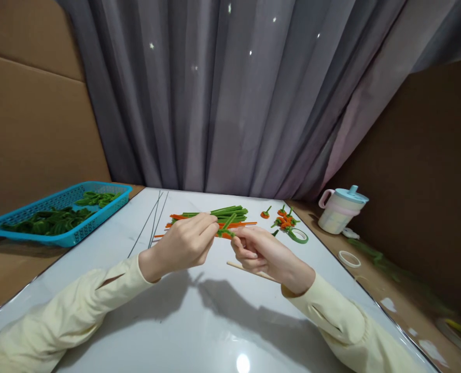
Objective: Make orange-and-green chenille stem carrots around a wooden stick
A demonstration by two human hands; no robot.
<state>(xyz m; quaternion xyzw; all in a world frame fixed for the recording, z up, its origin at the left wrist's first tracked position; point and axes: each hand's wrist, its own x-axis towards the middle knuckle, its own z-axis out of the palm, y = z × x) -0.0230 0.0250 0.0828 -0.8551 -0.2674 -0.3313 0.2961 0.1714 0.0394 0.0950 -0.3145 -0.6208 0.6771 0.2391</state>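
Note:
Over the middle of the white table, my left hand (189, 241) and my right hand (263, 254) pinch a small green pipe cleaner piece (227, 228) between them. One stem of it sticks up, and its lower part bends between my fingertips. Behind my hands lies a bundle of green pipe cleaners (230, 213), with orange pipe cleaners (176, 217) around it. A thin wooden stick (249, 270) lies below my right hand. Small orange and green pipe cleaner shapes (285, 221) are grouped to the right, beside a roll of green tape (298, 236).
A blue basket (70, 237) of green pipe cleaner pieces stands at left. Thin dark wires (152, 220) lie on the table (168, 321). On the right are a lidded cup (339, 210) and a white ring (349, 259). Cardboard walls and a grey curtain (230, 103) enclose the table.

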